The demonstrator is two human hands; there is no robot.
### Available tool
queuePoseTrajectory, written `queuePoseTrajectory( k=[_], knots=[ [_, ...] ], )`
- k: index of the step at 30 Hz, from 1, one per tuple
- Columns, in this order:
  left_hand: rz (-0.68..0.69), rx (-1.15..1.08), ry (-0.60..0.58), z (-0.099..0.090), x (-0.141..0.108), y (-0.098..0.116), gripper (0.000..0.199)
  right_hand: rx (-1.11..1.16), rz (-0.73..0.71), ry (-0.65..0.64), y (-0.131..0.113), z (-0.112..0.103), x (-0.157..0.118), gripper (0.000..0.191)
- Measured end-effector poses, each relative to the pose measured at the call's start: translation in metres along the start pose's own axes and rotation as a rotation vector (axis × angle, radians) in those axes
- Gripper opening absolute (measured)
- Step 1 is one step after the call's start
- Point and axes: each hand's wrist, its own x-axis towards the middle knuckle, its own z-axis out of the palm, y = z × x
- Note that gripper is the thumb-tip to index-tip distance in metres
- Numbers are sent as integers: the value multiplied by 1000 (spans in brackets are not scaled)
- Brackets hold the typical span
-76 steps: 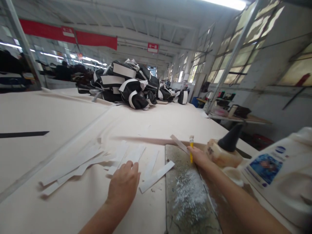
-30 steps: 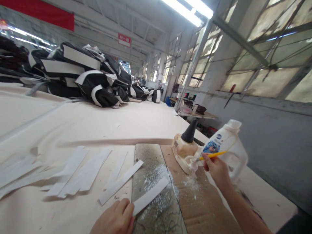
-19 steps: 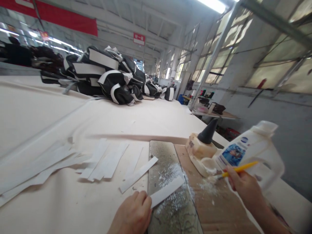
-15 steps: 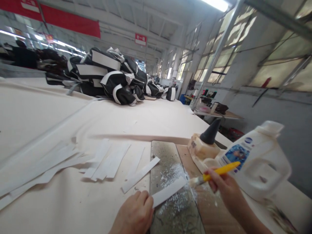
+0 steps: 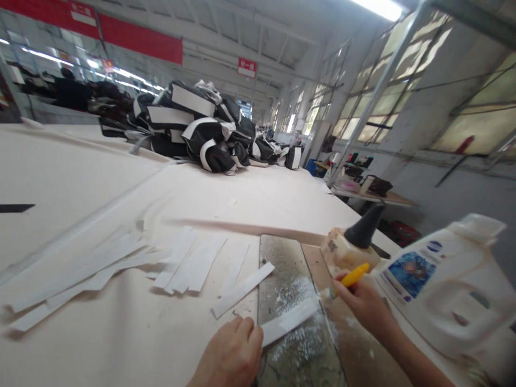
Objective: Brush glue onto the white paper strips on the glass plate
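My left hand (image 5: 236,349) is closed on the near end of a white strip (image 5: 292,321), which lies slanted across a grey board (image 5: 278,250) smeared with white paste. In my right hand (image 5: 358,298) is a paintbrush (image 5: 355,275) with a yellow handle; its pale bristles are at the strip's far end, by the board's right edge. Whether the bristles touch the strip I cannot tell. Another white strip (image 5: 244,290) lies partly over the board's left edge. Farther left, several loose strips (image 5: 205,263) are spread on the cream-covered table (image 5: 121,333).
A large white jug (image 5: 447,285) stands right of my right hand. Behind that hand is a stained yellowish container (image 5: 342,250) with a dark cone (image 5: 365,228) on it. Black and white pieces (image 5: 213,129) are heaped at the table's far side. A person (image 5: 70,91) is in the left background.
The brush has moved to the strip's far end, and its handle is turned more upright. The strip's surface looks wetter. My left hand keeps its hold, and the whole view has shifted slightly.
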Motion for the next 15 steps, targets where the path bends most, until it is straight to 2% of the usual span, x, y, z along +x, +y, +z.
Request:
queuePoseTrajectory(
  k=[3, 5, 7, 8, 10, 13, 15],
  knots=[
    [-4, -4, 3, 1, 0, -1, 20, 128, -60, -2, -36, 7, -13, 23],
    [6, -6, -12, 2, 1, -1, 20, 254, -127, -118, -61, 25, -28, 19],
    [2, 0, -35, 3, 2, -2, 21, 309, -173, -278, -70, 42, -37, 16],
    [-5, 4, -44, 3, 2, -2, 21, 308, -171, -330, -66, 47, -38, 16],
    [-19, 6, -55, 2, 3, -2, 23, 254, -113, -322, -45, 47, -30, 19],
    [-14, -1, -55, 1, 3, -2, 24, 59, 1, -178, -5, 24, -4, 24],
    [-11, -5, -48, 1, 3, -2, 25, -43, 16, -95, 5, 8, 9, 25]
  ],
)
